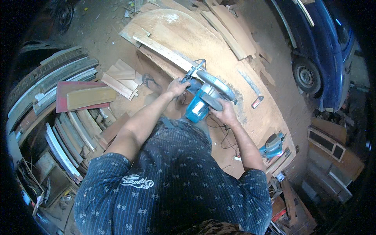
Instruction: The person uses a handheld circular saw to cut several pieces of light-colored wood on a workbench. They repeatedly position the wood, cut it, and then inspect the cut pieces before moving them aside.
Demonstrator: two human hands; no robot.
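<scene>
A teal circular saw (197,105) with a silver blade guard sits at the edge of a wooden worktable (196,37). My right hand (226,113) is wrapped round its rear handle. At the saw's front side, my left hand (179,87) is closed on a dark part by the base plate; its fingertips are partly hidden. A long pale board (164,53) runs from the front of the saw toward the table's far left edge. The saw's blade is hidden by the guard. A dark cord (224,137) hangs below the saw.
Right of the saw lie a small red-and-black tool (257,102) and another teal power tool (273,146). Planks (227,33) rest along the table's far right edge. Stacked timber (74,129) fills the left floor. A blue car (325,47) stands at the right.
</scene>
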